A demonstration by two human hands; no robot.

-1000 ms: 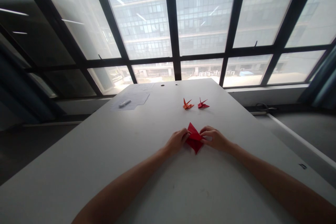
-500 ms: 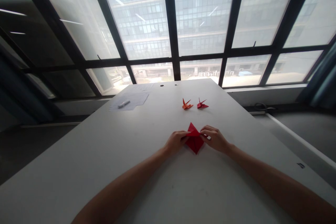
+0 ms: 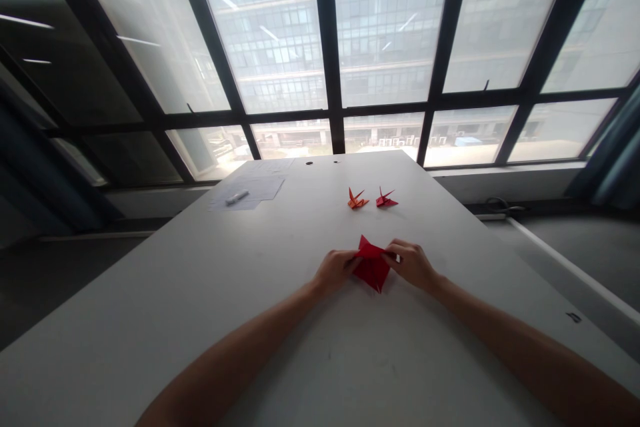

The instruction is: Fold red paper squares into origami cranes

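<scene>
Both hands have drawn slightly apart; the left hand (image 3: 335,271) and right hand (image 3: 411,264) each pinch the red folded paper (image 3: 374,271), keeping it taut between them.

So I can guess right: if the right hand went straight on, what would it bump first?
The folded red origami paper, which the right hand seems to touch; the left hand lies just past it.
</scene>
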